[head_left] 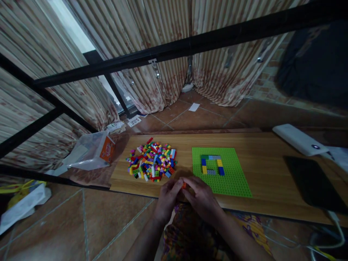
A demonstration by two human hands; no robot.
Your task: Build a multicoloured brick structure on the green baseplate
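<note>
Right at the near edge of the wooden board (261, 145), both hands meet: left hand (166, 198) and right hand (201, 197) pinch one small orange brick (184, 185) between their fingertips. One green baseplate (231, 177) lies just right (right hand's closer); one loose brick pile (152, 161) sits up-left.
</note>
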